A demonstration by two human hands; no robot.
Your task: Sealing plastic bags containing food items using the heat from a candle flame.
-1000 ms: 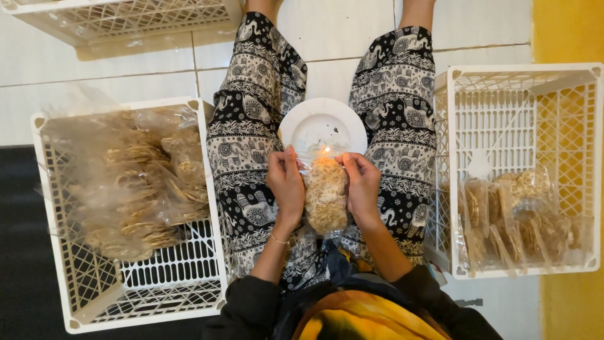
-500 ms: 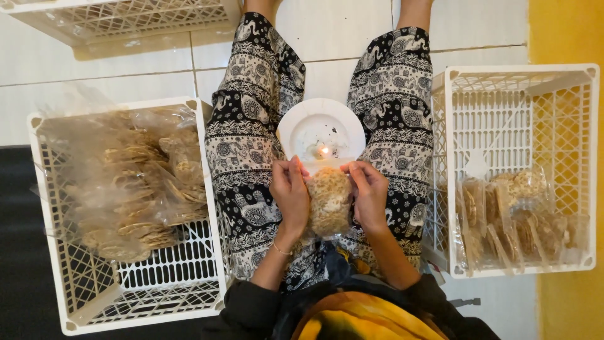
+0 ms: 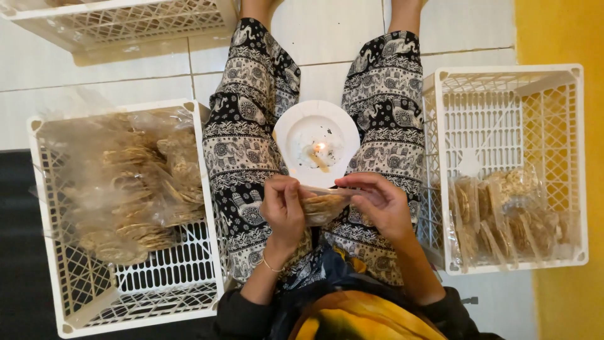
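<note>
- Clear plastic packet of round crackers sits between the two hands, over the person's lap, its top edge stretched flat from one set of fingers to the other.
- Left hand grips the packet's left end: the fingers are curled closed around it, thumb side toward the packet.
- Right hand pinches the packet's right end, its fingers closed over the plastic's top edge, the crackers hanging just below and to the left of them.
- White plate rests on the floor just beyond the fingertips, between the knees, with a small lit candle at its middle; the flame is near the packet's top edge, but whether they touch cannot be told.
- Patterned black-and-white trousers lie under both hands.
- White lattice crate on the left, well out from the left hand, holds a large heap of crackers in loose plastic.
- White lattice crate on the right, just beside the right hand's wrist, holds a row of filled packets at its near end.
- Third white crate lies farther off, at the top left on the tiled floor.
</note>
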